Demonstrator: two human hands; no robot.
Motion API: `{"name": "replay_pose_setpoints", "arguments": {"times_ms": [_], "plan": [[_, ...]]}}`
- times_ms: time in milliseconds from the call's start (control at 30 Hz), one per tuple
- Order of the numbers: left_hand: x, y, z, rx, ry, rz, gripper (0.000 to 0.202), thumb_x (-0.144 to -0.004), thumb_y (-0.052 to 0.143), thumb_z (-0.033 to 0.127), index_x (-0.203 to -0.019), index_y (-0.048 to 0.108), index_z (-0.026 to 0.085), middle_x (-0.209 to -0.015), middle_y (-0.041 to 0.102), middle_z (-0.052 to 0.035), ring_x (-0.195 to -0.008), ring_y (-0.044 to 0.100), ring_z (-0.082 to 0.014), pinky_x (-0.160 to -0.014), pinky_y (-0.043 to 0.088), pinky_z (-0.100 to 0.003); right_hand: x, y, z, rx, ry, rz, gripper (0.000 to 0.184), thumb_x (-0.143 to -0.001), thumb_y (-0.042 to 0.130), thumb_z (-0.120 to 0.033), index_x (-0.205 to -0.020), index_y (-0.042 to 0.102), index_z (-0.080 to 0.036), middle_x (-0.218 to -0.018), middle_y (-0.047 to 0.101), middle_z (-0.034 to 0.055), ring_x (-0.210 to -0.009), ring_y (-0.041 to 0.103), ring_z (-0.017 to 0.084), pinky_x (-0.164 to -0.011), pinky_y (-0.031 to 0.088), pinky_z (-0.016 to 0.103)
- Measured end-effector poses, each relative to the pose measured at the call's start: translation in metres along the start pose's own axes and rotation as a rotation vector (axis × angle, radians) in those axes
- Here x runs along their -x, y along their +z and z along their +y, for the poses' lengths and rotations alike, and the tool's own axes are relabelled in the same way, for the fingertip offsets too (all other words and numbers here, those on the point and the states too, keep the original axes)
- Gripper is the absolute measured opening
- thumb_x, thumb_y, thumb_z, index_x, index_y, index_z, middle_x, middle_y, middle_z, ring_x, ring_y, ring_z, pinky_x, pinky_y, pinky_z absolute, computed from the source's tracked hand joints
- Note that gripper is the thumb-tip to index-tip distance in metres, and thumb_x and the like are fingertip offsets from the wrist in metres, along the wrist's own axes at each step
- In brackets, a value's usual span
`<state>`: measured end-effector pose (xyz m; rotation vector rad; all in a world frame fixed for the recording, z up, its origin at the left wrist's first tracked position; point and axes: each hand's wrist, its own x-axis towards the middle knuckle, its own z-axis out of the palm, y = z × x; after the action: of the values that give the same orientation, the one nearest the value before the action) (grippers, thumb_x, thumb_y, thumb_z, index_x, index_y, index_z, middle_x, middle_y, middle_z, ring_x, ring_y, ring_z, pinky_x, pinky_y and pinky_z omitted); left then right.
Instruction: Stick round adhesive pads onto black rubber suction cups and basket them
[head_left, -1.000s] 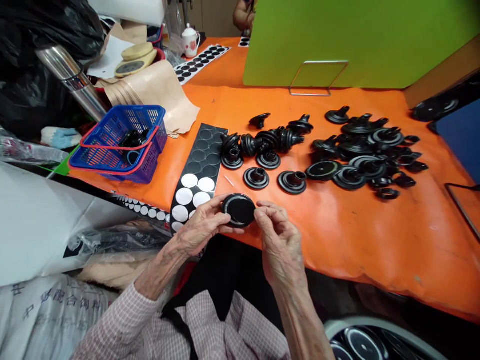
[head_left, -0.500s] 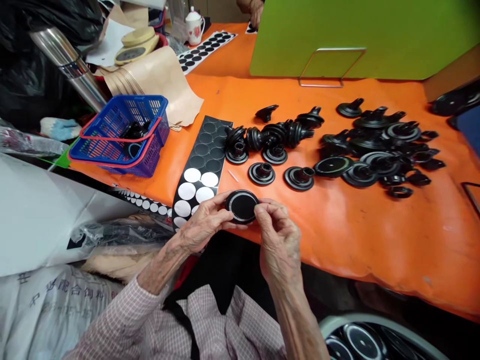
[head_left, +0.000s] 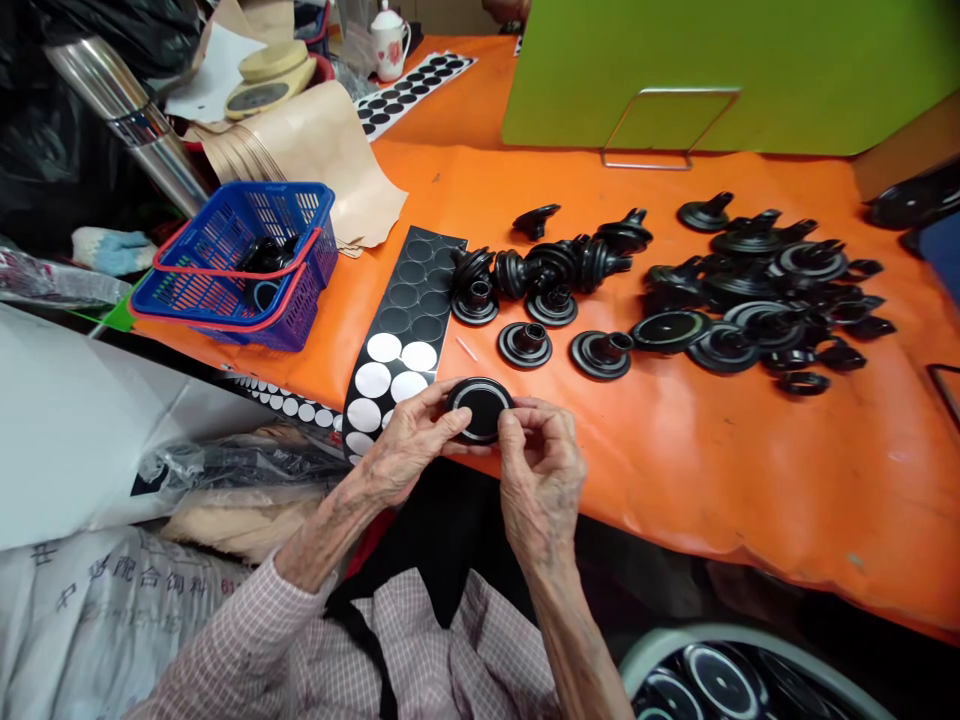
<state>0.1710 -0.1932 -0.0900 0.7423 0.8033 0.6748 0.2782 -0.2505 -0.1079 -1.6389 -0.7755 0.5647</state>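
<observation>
A black disc with a silver ring faces up between my two hands, just over the table's front edge. My left hand grips its left side, the thumb lying on the upper face and the fingers underneath. At the right rim, my right hand is closed, thumb and fingertips pinched against the edge. Left of the disc lies a sheet of round black stickers; its nearer rows show white circles. Beyond my hands, several flanged black knobs with short stems stand or lie on the orange cover.
A larger heap of black knobs lies at right. At left stands a blue basket with black parts inside, near brown paper. A green board stands behind. Below right, a tub holds black discs.
My right hand has shifted slightly left along with the disc's right edge. My left thumb now reaches further over the disc's face.
</observation>
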Motion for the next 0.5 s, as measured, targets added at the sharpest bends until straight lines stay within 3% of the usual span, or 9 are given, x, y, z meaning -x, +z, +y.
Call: {"name": "replay_pose_setpoints", "arguments": {"times_ms": [233, 367, 500], "plan": [[0.002, -0.002, -0.003, -0.031, 0.033, 0.055, 0.037, -0.074, 0.072, 0.024, -0.109, 0.067, 0.015, -0.109, 0.068, -0.0090, -0.094, 0.067, -0.0231, -0.080, 0.059, -0.037, 0.003, 0.005, 0.001, 0.154, -0.113, 0.011, 0.015, -0.087, 0.051, -0.035, -0.079, 0.051, -0.022, -0.092, 0.056, 0.0064, -0.092, 0.057, 0.021, -0.077, 0.051, 0.038], [0.005, -0.002, -0.001, -0.027, 0.062, 0.095, 0.042, -0.071, 0.076, 0.029, -0.109, 0.066, 0.015, -0.108, 0.068, -0.0090, -0.088, 0.068, -0.0215, -0.074, 0.059, -0.034, 0.002, 0.006, 0.003, 0.037, -0.006, 0.027, 0.024, -0.082, 0.060, -0.042, -0.092, 0.052, -0.022, -0.096, 0.058, 0.0068, -0.087, 0.059, 0.020, -0.074, 0.052, 0.036], [0.013, -0.009, 0.008, -0.102, 0.087, 0.062, 0.048, -0.074, 0.072, 0.042, -0.113, 0.064, 0.015, -0.105, 0.067, -0.0095, -0.079, 0.069, -0.0185, -0.064, 0.059, -0.027, -0.005, 0.002, 0.001, -0.092, 0.155, -0.230, 0.033, -0.077, 0.066, -0.051, -0.088, 0.062, -0.020, -0.083, 0.066, 0.0049, -0.074, 0.062, 0.019, -0.065, 0.052, 0.032]]}}
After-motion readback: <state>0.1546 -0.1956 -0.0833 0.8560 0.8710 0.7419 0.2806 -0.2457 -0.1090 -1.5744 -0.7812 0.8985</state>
